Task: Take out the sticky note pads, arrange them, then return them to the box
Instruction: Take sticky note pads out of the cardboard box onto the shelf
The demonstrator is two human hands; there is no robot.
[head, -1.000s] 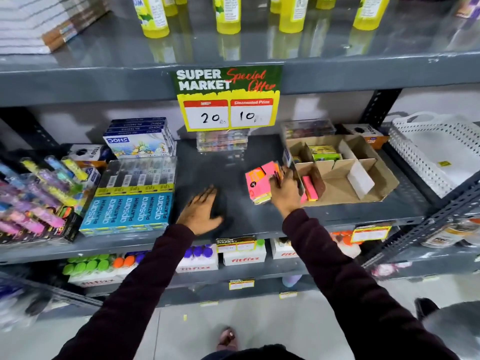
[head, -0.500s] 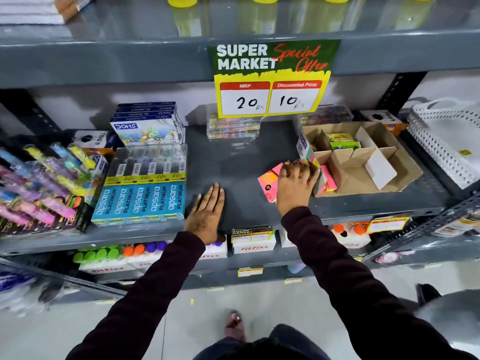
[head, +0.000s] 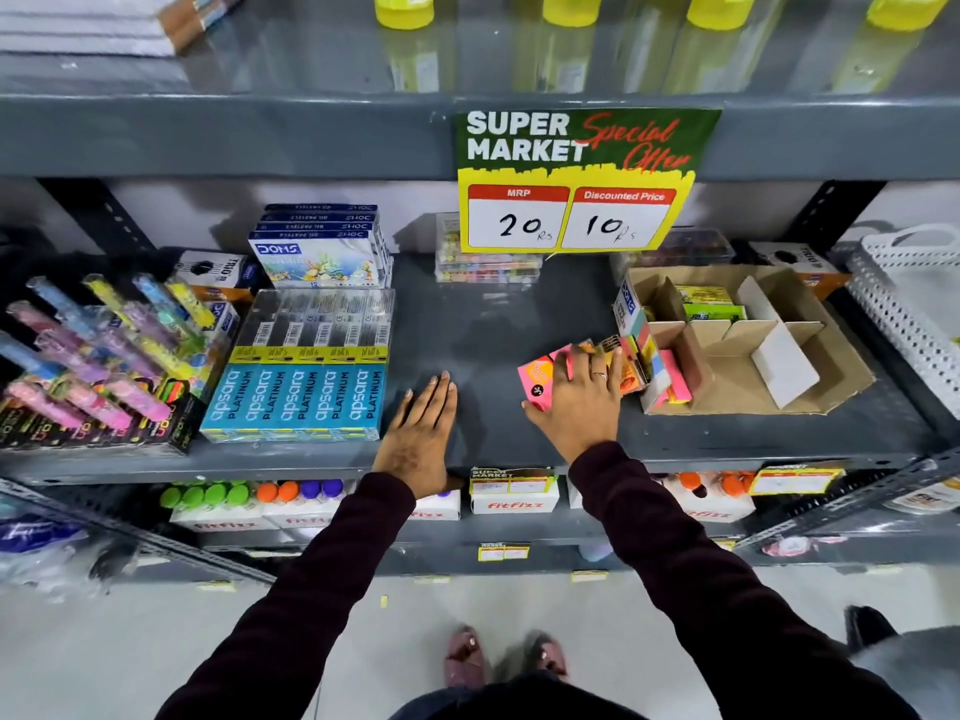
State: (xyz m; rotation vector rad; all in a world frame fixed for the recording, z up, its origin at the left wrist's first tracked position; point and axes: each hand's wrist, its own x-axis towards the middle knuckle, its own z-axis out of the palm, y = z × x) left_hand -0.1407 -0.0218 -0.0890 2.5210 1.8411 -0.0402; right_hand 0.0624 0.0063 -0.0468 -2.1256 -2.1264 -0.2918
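Both hands work the arranging step — right hand [head: 576, 402] grasping pink sticky note pads [head: 540, 379], left hand [head: 421, 433] flat, released — squaring them comes next.

One head-worn view looks forward and down, close over the shelf [head: 483, 314].

Bare shelf [head: 498, 314] strip runs front edge to back, betw. the pencil packs [head: 306, 376] on the left & the cardboard box [head: 779, 366] on the right. Left hand [head: 421, 433] lies flat at its front edge, sticky note pads [head: 540, 379] crowd the box side, price sign [head: 576, 179] hangs low over the back.
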